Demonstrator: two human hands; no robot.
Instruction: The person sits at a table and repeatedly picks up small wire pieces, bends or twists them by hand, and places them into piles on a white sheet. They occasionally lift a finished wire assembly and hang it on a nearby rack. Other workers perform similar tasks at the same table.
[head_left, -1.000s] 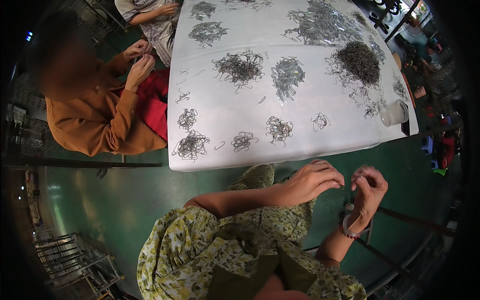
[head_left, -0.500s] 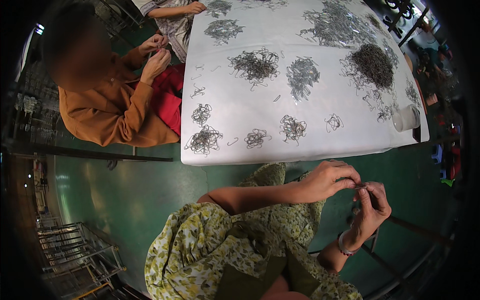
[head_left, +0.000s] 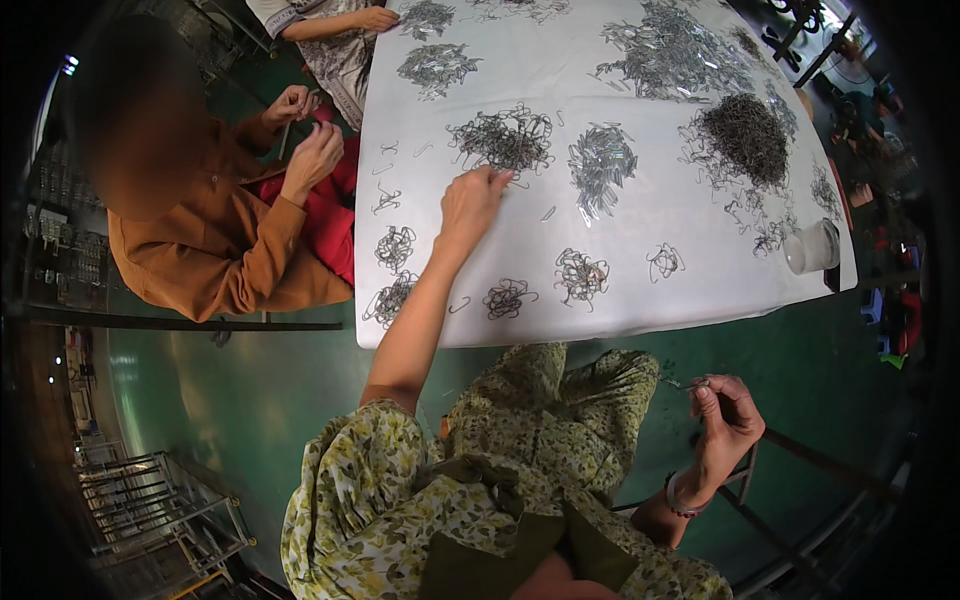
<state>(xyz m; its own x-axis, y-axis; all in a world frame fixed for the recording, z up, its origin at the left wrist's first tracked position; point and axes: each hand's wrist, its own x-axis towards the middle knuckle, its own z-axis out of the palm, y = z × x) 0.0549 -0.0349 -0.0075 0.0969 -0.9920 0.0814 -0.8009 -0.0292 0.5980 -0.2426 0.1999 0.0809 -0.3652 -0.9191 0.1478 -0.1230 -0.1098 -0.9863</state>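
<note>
My left hand is stretched over the table at the near edge of a pile of dark wire hooks. Its thumb and fingers are pinched together there; what lies between the fingertips is too small to make out. Beyond the table's front edge, over the floor at the right, my right hand pinches a thin metal wire hook, which sticks out leftward from the fingertips. Just right of the hook pile lies a heap of small shiny clear-silver strips.
The white-covered table also bears small hook clusters, a big dark wire heap, a wide shiny heap and a clear plastic tub. A person in a brown top sits at the left; another person's hand rests at the far corner.
My left hand has left my right hand and reached forward and left to the hook pile. My right hand stays nearly in place with the hook. The co-worker's hands have moved apart slightly.
</note>
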